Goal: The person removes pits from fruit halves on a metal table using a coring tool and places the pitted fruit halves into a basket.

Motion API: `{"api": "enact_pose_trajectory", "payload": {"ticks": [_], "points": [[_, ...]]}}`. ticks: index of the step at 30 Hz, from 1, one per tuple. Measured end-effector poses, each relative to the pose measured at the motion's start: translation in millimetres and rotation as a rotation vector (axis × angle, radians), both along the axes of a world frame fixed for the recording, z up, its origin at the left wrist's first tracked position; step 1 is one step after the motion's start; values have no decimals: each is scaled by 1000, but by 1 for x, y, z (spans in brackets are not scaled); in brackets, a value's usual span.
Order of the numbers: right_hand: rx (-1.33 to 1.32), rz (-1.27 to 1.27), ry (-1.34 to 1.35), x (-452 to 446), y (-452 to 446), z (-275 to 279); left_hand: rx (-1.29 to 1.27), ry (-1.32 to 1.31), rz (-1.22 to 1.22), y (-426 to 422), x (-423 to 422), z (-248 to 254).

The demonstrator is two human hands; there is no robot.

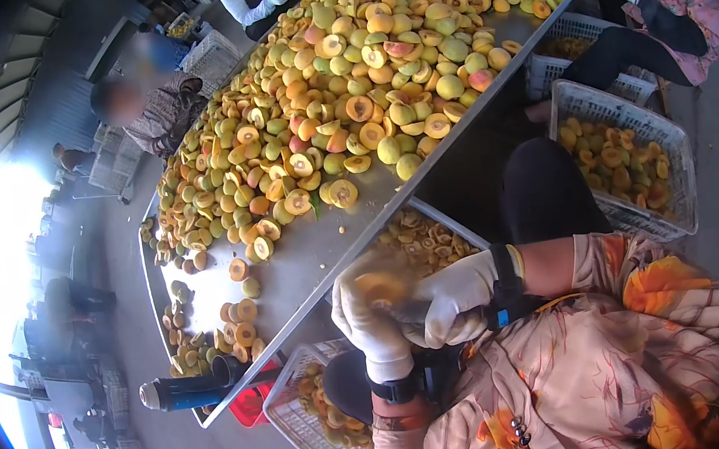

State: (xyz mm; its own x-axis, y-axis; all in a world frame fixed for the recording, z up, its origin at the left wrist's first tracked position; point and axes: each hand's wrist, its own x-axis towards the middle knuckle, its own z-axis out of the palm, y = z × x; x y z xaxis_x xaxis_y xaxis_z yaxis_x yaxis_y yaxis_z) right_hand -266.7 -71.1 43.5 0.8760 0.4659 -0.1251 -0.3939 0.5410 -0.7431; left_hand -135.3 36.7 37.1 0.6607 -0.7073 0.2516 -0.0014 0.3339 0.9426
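Note:
My left hand (362, 318), in a white glove with a dark band at its wrist, is closed around a yellow-orange peach (383, 288) that is blurred by motion. Whether the peach is whole or halved I cannot tell. Close against it is my right hand (456, 298), also white-gloved, its fingers curled round a small dark thing that is mostly hidden. Both hands are in front of my body, near the rim of a metal table (353, 248). A large heap of peach halves (341, 74), several showing their stones, covers much of that table.
Below the table edge sits a crate of peach pieces (425, 243). White crates (686, 175) (287, 404) of peach halves flank my legs. A dark blue flask (178, 393) lies at the table's near-left corner, above a red container (252, 408). Other people work around the table.

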Motion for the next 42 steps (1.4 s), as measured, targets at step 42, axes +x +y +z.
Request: {"api": "enact_pose_trajectory", "payload": {"ticks": [42], "points": [[-1203, -936, -215, 11, -41, -75, 193, 627, -60, -74, 118, -51]]}}
